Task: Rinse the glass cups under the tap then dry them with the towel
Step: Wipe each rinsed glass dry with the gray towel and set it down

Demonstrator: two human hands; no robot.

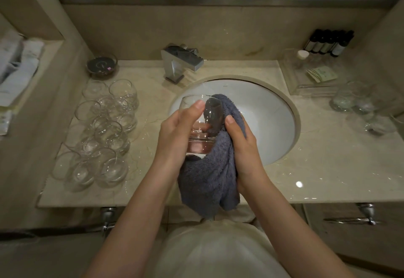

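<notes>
Glass cup (200,122) gripped by left hand (177,133); right hand (242,144) clutches grey towel (209,175) over sink (269,111); other cups (102,133) crowd frame's left.

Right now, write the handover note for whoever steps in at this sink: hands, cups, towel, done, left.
Left hand grips the glass cup, held tilted over the sink.
Right hand holds the grey towel; part of the towel is pushed inside the cup, so drying is under way.
Cluster of glass cups stands on the counter to the left; a few more glasses sit to the right. Which group is finished cannot be told.
Tap: no water seen running.
Left: finish drying this cup, set it down, then rinse and dry any remaining ones.
</notes>
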